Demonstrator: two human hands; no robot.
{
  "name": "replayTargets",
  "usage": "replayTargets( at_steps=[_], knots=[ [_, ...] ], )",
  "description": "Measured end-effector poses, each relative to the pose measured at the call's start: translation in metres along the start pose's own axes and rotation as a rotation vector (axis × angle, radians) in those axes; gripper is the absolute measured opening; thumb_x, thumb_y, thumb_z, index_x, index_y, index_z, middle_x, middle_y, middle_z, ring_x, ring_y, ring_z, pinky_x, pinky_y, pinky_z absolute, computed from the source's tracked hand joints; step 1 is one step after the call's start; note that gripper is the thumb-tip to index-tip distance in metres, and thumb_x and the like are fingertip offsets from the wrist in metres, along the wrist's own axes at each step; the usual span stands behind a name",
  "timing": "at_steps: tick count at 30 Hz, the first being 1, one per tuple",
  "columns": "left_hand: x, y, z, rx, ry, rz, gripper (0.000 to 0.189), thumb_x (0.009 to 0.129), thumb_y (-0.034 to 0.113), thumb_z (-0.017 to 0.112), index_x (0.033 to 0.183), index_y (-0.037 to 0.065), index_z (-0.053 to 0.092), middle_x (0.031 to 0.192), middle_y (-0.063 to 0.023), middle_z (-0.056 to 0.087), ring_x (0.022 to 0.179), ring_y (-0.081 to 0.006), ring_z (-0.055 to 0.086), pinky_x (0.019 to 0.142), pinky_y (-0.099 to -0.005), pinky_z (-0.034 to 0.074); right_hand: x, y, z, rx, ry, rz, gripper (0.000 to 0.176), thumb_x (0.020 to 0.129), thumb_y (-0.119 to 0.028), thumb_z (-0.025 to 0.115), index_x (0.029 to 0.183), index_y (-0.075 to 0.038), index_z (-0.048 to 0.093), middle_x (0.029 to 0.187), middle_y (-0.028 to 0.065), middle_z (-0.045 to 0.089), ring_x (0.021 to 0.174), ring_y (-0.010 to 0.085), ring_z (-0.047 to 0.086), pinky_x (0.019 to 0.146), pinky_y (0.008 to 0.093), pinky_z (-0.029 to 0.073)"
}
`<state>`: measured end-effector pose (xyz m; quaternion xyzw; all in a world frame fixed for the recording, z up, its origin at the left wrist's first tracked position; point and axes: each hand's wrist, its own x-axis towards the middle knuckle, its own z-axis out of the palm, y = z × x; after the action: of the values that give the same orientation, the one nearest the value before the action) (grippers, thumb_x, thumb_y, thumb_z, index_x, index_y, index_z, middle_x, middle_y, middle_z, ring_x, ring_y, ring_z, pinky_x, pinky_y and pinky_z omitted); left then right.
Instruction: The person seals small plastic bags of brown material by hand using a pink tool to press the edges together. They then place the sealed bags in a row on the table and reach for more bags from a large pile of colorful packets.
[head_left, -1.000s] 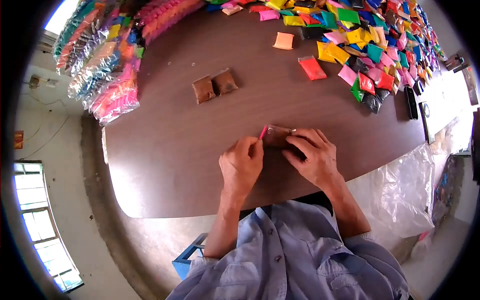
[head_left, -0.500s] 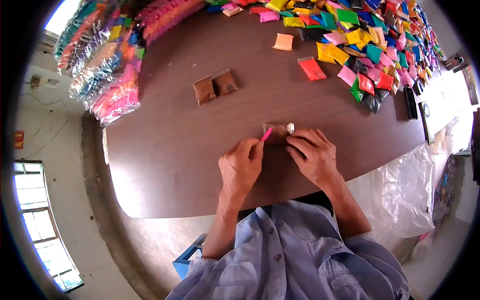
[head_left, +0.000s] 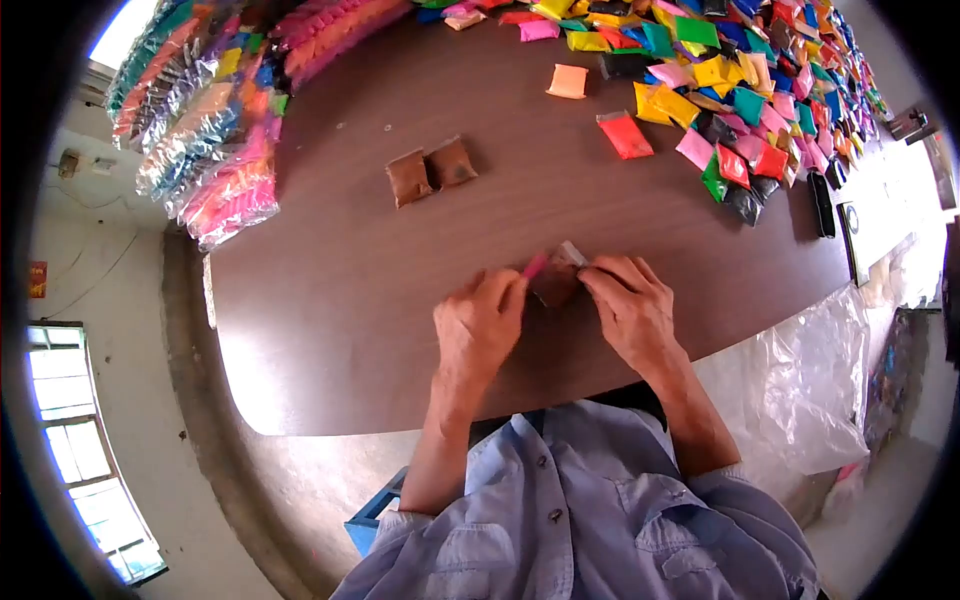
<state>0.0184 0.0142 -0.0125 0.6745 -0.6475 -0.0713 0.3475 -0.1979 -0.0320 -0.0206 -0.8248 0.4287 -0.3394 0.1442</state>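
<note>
My left hand [head_left: 482, 318] is closed on a small pink tool [head_left: 535, 266] whose tip points to the upper right. Just right of it, a brown packet [head_left: 556, 284] with a clear end is tilted above the table. The fingertips of my right hand [head_left: 628, 305] pinch the packet's right edge. Two more brown packets, one [head_left: 409, 179] on the left and one [head_left: 451, 163] on the right, lie side by side farther back.
A large pile of coloured packets [head_left: 770, 120] covers the back right of the brown table [head_left: 340, 300]. Bundles of wrapped packets [head_left: 215, 150] lie at the back left. A red packet [head_left: 625, 136] and a peach packet [head_left: 568, 82] lie near the pile. Clear plastic [head_left: 805, 385] hangs at the right edge.
The brown packet between my hands has turned from lying level to a slant, its clear end now pointing up. The pink tool has shifted slightly, and my left hand has moved a little left.
</note>
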Motion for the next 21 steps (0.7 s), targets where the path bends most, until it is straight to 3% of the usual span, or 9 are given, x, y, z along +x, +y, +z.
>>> replayTargets(
  at_steps=[6, 9, 19, 21],
  knots=[
    [0.007, 0.019, -0.014, -0.180, -0.060, -0.069, 0.007, 0.091, 0.010, 0.080, 0.092, 0.007, 0.075, 0.085, -0.0114, 0.073, 0.071, -0.0314, 0.071, 0.062, -0.0397, 0.056, -0.002, 0.002, 0.004, -0.012, -0.001, -0.007, 0.028, 0.080, 0.004, 0.074, 0.105, -0.009, 0.076, 0.110, 0.0034, 0.070, 0.094, 0.0275, 0.069, 0.075, 0.0398, 0.059],
    [0.009, 0.030, -0.004, -0.053, -0.152, 0.047, 0.008, 0.091, 0.012, 0.080, 0.094, 0.007, 0.075, 0.086, -0.0109, 0.074, 0.072, -0.0316, 0.071, 0.064, -0.0400, 0.057, 0.001, 0.000, 0.003, -0.015, 0.001, -0.007, 0.029, 0.079, 0.004, 0.072, 0.104, -0.010, 0.076, 0.109, 0.0033, 0.069, 0.093, 0.0278, 0.069, 0.075, 0.0398, 0.059],
    [0.039, 0.017, -0.009, 0.054, -0.143, -0.024, 0.008, 0.092, 0.017, 0.076, 0.093, 0.010, 0.078, 0.090, -0.0092, 0.075, 0.080, -0.0332, 0.072, 0.070, -0.0429, 0.058, 0.000, 0.002, 0.001, 0.002, -0.002, -0.020, 0.032, 0.077, 0.005, 0.073, 0.105, -0.011, 0.075, 0.107, 0.0040, 0.067, 0.093, 0.0277, 0.068, 0.075, 0.0400, 0.059],
    [0.038, 0.025, -0.005, 0.007, -0.179, 0.037, 0.008, 0.092, 0.017, 0.076, 0.093, 0.010, 0.077, 0.091, -0.0092, 0.074, 0.081, -0.0331, 0.072, 0.071, -0.0434, 0.058, -0.002, 0.002, 0.001, 0.001, -0.010, -0.018, 0.032, 0.077, 0.005, 0.073, 0.105, -0.011, 0.076, 0.108, 0.0041, 0.067, 0.094, 0.0278, 0.068, 0.075, 0.0401, 0.059]
  ],
)
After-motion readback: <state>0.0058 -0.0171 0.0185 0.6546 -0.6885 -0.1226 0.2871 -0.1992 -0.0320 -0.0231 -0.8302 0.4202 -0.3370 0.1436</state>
